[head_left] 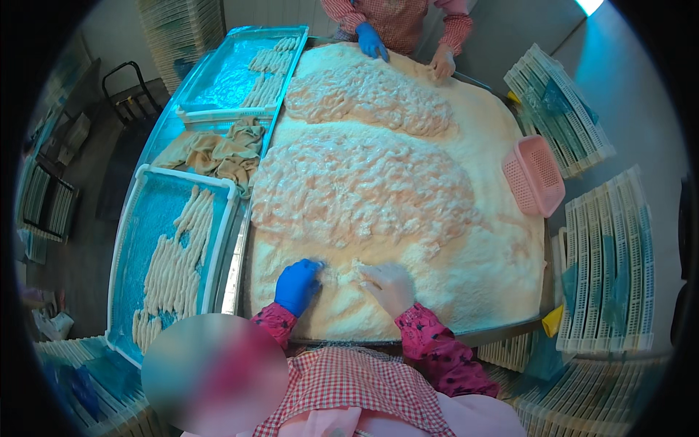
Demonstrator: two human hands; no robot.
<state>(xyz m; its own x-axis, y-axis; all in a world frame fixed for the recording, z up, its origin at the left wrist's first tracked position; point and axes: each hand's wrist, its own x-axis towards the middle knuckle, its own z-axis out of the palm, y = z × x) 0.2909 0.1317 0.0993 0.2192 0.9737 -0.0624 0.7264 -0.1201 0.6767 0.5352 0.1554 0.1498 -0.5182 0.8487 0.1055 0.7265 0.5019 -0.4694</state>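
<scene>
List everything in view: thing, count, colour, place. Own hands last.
Crumb bed: one, pale cream, fills the table.
Battered pieces: two wide patches, pinkish, on the crumbs.
Trays: two, blue-lined, left of the table, holding breaded strips.
Cloth: one, tan, between the trays.
Basket: one, pink, table's right edge.
White crate stacks: several, right side.
Co-worker's hands: two, far edge.
Left hand: blue glove, on the crumbs.
Right hand: crumb-coated, on the crumbs.

Breadcrumb bed (480,240) open around both hands; mound of coated pieces (357,186) blocks straight ahead. Left: tray of breaded strips (171,255) butts against the table edge. Right: pink basket (535,175) sits on the crumbs, well apart. Far side: co-worker's hands (371,40) occupy the rim.
</scene>
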